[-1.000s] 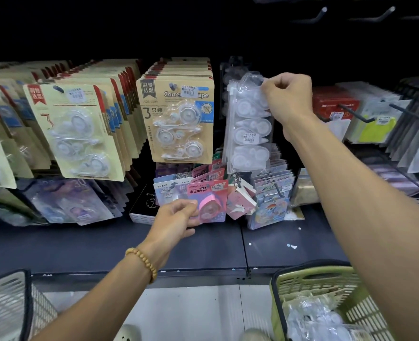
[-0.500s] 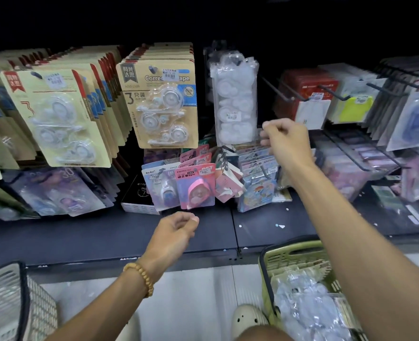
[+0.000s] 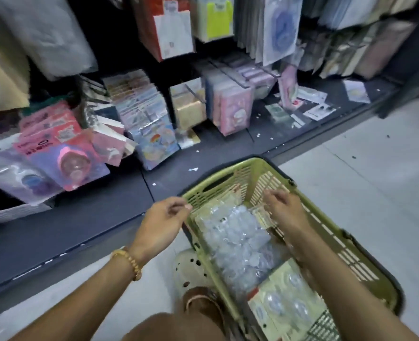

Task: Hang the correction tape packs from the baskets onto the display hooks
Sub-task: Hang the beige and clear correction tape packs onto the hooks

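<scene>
Clear packs heaped mid-basket, long axis toward shelf; right hand nearer, just above, fingers loosely curled, empty; left hand at rim, likewise empty.

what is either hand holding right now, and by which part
Nothing, as far as the blurred view shows. The left hand hovers by the green basket's rim, fingers loosely curled, and the right hand reaches over the clear packs inside.
</scene>
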A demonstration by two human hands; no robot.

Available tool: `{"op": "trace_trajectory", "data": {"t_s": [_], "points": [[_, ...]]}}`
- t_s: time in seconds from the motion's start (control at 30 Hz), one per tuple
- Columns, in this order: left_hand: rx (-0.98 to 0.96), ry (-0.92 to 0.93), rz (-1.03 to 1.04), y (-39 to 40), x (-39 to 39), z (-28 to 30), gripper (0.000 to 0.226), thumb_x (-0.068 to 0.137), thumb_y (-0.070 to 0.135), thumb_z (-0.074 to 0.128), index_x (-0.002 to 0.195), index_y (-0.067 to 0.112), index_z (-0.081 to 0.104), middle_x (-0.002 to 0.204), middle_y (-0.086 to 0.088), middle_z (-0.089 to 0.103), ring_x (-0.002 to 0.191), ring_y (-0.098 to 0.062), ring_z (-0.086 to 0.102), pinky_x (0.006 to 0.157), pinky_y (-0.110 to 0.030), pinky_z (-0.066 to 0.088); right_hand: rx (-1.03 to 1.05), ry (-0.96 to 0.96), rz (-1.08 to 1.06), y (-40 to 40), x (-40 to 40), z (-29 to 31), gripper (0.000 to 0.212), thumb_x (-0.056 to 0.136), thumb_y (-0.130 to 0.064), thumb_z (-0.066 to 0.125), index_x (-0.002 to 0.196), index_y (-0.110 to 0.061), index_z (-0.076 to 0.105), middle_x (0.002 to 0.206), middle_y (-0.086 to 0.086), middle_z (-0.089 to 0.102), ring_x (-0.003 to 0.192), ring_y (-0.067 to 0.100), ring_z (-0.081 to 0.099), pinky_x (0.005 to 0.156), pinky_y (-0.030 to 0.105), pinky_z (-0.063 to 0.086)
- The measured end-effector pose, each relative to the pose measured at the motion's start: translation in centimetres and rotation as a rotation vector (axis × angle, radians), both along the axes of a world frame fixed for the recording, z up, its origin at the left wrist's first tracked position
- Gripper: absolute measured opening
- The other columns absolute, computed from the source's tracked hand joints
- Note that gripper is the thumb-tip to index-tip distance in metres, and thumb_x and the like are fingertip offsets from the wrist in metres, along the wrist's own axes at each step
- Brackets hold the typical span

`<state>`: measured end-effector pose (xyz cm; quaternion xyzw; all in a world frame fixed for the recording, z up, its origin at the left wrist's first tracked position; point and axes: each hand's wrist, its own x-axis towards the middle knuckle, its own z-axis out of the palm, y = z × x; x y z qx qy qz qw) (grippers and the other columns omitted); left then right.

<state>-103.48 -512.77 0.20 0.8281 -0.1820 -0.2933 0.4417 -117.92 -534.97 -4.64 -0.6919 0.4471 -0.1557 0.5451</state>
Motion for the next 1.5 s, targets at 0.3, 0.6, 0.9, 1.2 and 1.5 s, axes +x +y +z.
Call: {"op": "trace_trajectory", "data": {"t_s": [0.3, 0.6, 0.9, 1.2, 1.5], "points": [[0.491, -0.252, -0.459, -11.3, 0.4, -9.9, 0.069, 0.091, 0.042, 0.068, 0.149, 0.016, 0.040, 0.143, -0.012, 0.051, 0.131, -0.031, 0.047, 0.106, -0.037, 0.042, 0.130, 0.195, -0.109, -3.6, -2.3, -10.0, 0.023, 0.093, -0.021, 0.070, 0.109, -0.006, 0.067, 0.088, 0.004, 0.068, 0.081, 0.025, 0.067, 0.066, 0.033, 0.053], [0.746, -0.468, -0.628, -13.0, 0.1, -13.7, 0.060, 0.089, 0.028, 0.074, 0.138, 0.015, 0.041, 0.109, -0.008, 0.064, 0.099, -0.027, 0.063, 0.086, -0.040, 0.055, 0.175, 0.478, 0.320, -4.6, 0.2, -14.0, 0.072, 0.076, -0.045, 0.080, 0.134, -0.013, 0.051, 0.124, 0.005, 0.063, 0.113, 0.028, 0.063, 0.097, 0.044, 0.054], [0.744, -0.372, -0.565, -12.7, 0.9, -14.2, 0.059, 0.093, 0.003, 0.062, 0.144, 0.016, 0.035, 0.075, 0.001, 0.050, 0.059, -0.010, 0.046, 0.050, -0.025, 0.047, 0.355, 0.419, 0.320, -4.9, 1.7, -16.2, 0.049, 0.079, -0.015, 0.083, 0.119, -0.017, 0.056, 0.106, -0.001, 0.067, 0.097, 0.016, 0.066, 0.085, 0.031, 0.055], [0.734, -0.306, -0.520, -12.7, 1.2, -14.3, 0.065, 0.090, 0.001, 0.067, 0.145, 0.016, 0.036, 0.077, 0.000, 0.054, 0.060, -0.014, 0.058, 0.048, -0.024, 0.048, 0.364, 0.408, 0.428, -4.9, 3.3, -16.8, 0.103, 0.053, -0.034, 0.098, 0.141, -0.017, 0.047, 0.132, 0.007, 0.064, 0.121, 0.028, 0.061, 0.107, 0.040, 0.049], [0.616, -0.207, -0.385, -12.8, 1.7, -13.9, 0.076, 0.093, 0.010, 0.068, 0.157, 0.022, 0.028, 0.114, -0.010, 0.062, 0.076, -0.019, 0.059, 0.070, -0.034, 0.059, 0.391, 0.365, 0.481, -5.9, 2.1, -16.3, 0.106, 0.053, -0.034, 0.096, 0.146, -0.026, 0.046, 0.141, 0.006, 0.060, 0.128, 0.029, 0.057, 0.109, 0.044, 0.045]]}}
